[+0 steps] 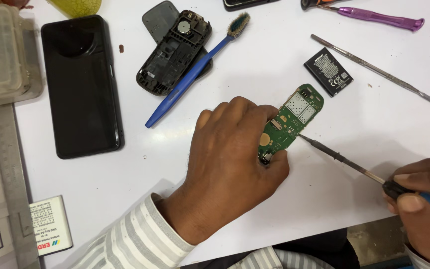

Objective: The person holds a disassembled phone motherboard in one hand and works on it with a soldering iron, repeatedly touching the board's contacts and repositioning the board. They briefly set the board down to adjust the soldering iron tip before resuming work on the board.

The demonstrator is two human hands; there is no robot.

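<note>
The left hand (230,164) grips a green circuit board (287,122) by its lower end on the white bench (255,65), while the right hand (424,204) is closed around a blue-handled soldering iron (344,160) whose tip touches the board's right edge. Beyond the left hand lie a blue toothbrush (195,72) across a black phone housing (172,52), a black smartphone (81,84) further left, and a small black battery (328,71) above the iron

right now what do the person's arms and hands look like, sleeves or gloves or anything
Both hands are bare: no gloves, rings or watch in view. The left hand comes out of a long shirt sleeve with grey and white stripes and a buttoned-style cuff. The right hand shows only a sliver of pale cuff.
</note>
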